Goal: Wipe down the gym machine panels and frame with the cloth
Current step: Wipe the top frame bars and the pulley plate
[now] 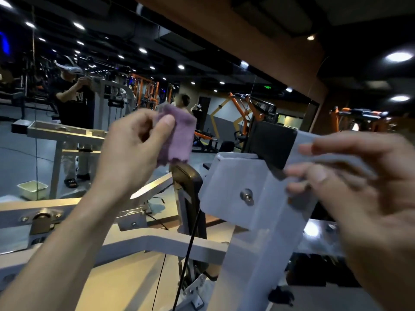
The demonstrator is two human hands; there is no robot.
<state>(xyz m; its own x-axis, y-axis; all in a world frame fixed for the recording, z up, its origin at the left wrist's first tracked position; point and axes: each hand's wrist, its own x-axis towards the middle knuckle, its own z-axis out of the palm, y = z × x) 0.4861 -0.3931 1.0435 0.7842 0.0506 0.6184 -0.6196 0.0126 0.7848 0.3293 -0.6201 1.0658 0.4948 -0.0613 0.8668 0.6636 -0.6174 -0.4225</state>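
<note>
While pinched between thumb and fingers of the left hand (134,140), cloth (176,134) hangs folded and clear of every surface, raised above and to the left of the frame (242,176). Lilac, fraying at the lower hem, touching nothing but the fingers. Down and to the right of it, a pale grey box section with a bolt (247,197) in its near face and a black cap (274,145) at its top, running on as a bar to the right, behind the right hand (368,189). Long axis of the upright part: steeply down from the cap towards the bottom edge of the view. Right hand blurred, fingers spread and fairly straight, gripping nothing, overlapping the right edge of the box section; contact with the metal cannot be told through the blur. Left hand, then, the one with the tool but the farther of the two from the panel; right hand nearer, but bare. Likely next: a short carry down and rightward to lay the cloth flat on the bolted face, then strokes along the upright. Bolt head a probable snag for the hem. Beyond, a mirror (202,86) with other machines and people.
</note>
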